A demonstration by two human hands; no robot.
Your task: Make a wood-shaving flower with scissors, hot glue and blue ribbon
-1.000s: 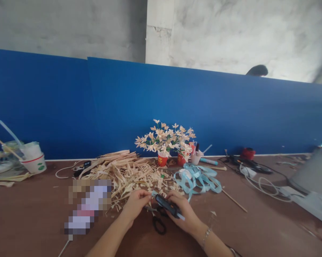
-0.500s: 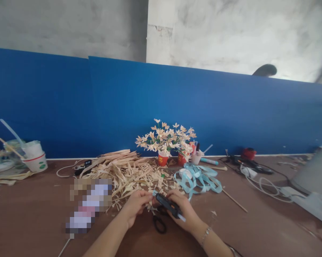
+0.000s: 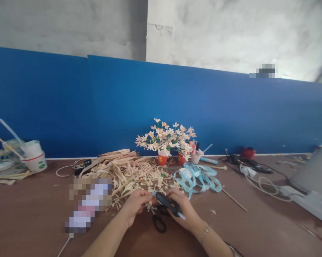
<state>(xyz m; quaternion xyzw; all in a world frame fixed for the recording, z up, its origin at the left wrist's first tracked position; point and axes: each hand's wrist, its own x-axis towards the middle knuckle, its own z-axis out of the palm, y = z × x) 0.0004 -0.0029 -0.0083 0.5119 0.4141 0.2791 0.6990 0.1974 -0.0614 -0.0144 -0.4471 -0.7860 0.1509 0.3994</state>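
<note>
My right hand [image 3: 184, 210] is wrapped round a black glue gun [image 3: 167, 203], a pale glue stick poking out of its rear. The gun's front end points at the fingertips of my left hand [image 3: 137, 205]. Those fingers are pinched together beside a small light blue piece [image 3: 153, 193]; what exactly they grip is too small to make out. Black-handled scissors [image 3: 159, 224] lie on the table under the gun, partly hidden. Behind my hands spreads a heap of dry husk strips [image 3: 128, 171], with tangled light blue ribbon [image 3: 198, 180] to its right.
Red cups [image 3: 162, 159] hold pale husk flowers [image 3: 163, 137] near the blue partition [image 3: 123, 103]. A white cup [image 3: 35, 162] stands far left. A thin stick [image 3: 234, 200], cables and a power strip [image 3: 307, 205] lie right. A blurred-out object [image 3: 88, 208] is left of my forearm.
</note>
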